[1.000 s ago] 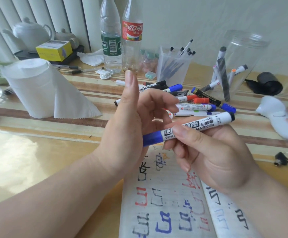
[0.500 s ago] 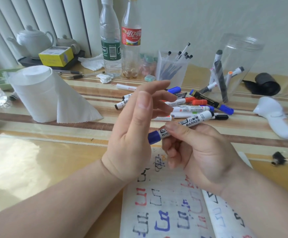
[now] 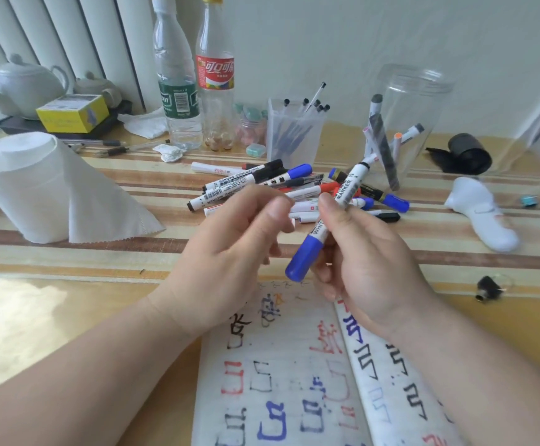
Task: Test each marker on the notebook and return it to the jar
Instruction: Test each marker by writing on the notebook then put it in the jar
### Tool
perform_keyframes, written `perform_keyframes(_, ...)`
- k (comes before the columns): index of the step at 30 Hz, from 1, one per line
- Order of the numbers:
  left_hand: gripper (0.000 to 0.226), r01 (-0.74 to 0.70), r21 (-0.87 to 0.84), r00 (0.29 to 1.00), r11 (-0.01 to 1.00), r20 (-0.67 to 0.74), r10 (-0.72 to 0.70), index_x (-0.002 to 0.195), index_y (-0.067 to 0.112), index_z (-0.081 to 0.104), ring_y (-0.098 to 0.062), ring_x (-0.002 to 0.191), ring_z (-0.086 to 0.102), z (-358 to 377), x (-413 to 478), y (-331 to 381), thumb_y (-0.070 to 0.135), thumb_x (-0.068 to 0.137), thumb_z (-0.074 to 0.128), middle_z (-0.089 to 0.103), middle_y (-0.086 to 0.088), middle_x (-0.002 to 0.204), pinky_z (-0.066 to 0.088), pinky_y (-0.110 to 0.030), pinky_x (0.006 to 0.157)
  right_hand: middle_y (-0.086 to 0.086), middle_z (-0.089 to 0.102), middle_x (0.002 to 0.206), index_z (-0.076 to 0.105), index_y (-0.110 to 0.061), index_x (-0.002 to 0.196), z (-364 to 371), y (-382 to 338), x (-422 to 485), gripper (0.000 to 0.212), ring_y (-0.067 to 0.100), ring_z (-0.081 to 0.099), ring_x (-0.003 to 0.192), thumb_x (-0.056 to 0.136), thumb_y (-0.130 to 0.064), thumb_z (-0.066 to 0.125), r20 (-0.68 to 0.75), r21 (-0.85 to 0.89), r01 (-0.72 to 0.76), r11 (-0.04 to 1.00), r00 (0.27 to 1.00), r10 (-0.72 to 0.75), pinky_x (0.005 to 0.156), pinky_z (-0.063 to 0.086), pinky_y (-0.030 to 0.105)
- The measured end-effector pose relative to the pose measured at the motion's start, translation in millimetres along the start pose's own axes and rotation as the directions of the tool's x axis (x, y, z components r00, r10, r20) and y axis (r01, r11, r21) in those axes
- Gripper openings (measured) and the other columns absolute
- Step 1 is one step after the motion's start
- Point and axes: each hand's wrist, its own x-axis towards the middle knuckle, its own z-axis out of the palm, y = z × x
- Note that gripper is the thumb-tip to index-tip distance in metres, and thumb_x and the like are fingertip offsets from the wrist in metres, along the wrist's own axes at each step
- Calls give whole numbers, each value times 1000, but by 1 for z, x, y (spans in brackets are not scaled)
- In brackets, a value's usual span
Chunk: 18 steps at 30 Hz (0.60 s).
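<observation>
a roll of paper towel (image 3: 36, 188) stands at the left of the striped worktop (image 3: 69, 255). behind it are a white teapot (image 3: 27, 82) and a yellow box (image 3: 72, 112). two plastic bottles (image 3: 176, 91) stand side by side near a clear pen holder (image 3: 294, 136). a black roll (image 3: 466, 152) and a white gadget (image 3: 481, 214) lie at the right.

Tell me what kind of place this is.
Most likely a table at home used as a desk: a white teapot and drink bottles stand by vertical blinds, with a paper towel roll beside the loose markers.
</observation>
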Motion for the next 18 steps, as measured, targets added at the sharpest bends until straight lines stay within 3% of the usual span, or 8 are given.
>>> perform_keyframes(2, 37, 27, 55, 999, 998, 19, -28, 111, 22, 67, -23, 76, 63, 2, 1, 1, 52, 91, 58, 70, -1, 92, 52, -36, 68, 11, 60, 62, 70, -18, 83, 2, -1, -2, 38, 25, 60, 51, 94, -53, 59, 66, 39, -24, 999, 998, 21, 41, 45, 30)
perform_keyframes(4, 35, 66, -21, 998, 998, 16, -66, 112, 22, 70, -12, 70, 59, 2, 4, 3, 50, 92, 63, 69, 5, 86, 48, -22, 64, 17, 66, 66, 70, -18, 93, 4, -6, -5, 38, 31, 67, 53, 94, -54, 58, 193, 49, -92, 995, 978, 81, 44, 53, 36)
perform_keyframes(6, 34, 150, -135, 989, 979, 26, -148, 108, 18, 73, -14, 63, 46, 0, 7, 4, 46, 93, 61, 58, -3, 77, 40, -20, 57, 18, 70, 74, 69, -27, 92, 5, -8, -8, 38, 35, 70, 61, 92, -63, 55, 264, -172, -70, 983, 958, 114, 54, 58, 45)
perform_keyframes(7, 34, 193, -182, 981, 964, 47, -187, 104, 14, 73, -16, 60, 39, -1, 7, 4, 44, 93, 61, 48, -13, 74, 34, -22, 53, 11, 72, 76, 69, -31, 92, 6, -7, -9, 39, 29, 71, 68, 91, -66, 53, 274, -295, -16, 956, 957, 100, 63, 58, 48)
perform_keyframes(9, 33, 257, -299, 966, 919, 66, -248, 98, 3, 70, -18, 56, 31, -3, 8, 4, 36, 92, 64, 39, -17, 72, 23, -30, 51, -9, 63, 68, 68, -36, 86, 8, -7, -11, 34, 10, 61, 65, 90, -66, 53, 291, -404, 72, 912, 955, 54, 65, 49, 38)
perform_keyframes(12, 22, 261, -497, 952, 828, -11, -307, 90, 6, 68, -20, 54, 39, -6, 10, 5, 27, 95, 63, 52, -20, 70, 28, -37, 59, -6, 57, 61, 64, -29, 88, 4, -10, -11, 28, 13, 52, 53, 89, -57, 62, 301, -389, 57, 919, 951, 68, 51, 44, 28)
perform_keyframes(14, 15, 196, -607, 949, 770, -81, -305, 90, 9, 59, -16, 50, 46, -8, 12, 6, 18, 102, 58, 66, -15, 79, 39, -28, 53, -1, 56, 61, 62, -19, 90, -1, -11, -10, 28, 16, 45, 46, 90, -47, 64, 277, -332, 9, 943, 957, 88, 41, 38, 27)
perform_keyframes(18, 11, 128, -684, 936, 718, -156, -316, 98, 9, 55, -13, 49, 48, -11, 14, 6, 19, 103, 53, 71, -13, 85, 40, -23, 43, -5, 43, 57, 60, -14, 86, -6, -9, -7, 31, 7, 31, 43, 92, -45, 59, 257, -307, 0, 952, 963, 83, 41, 28, 18)
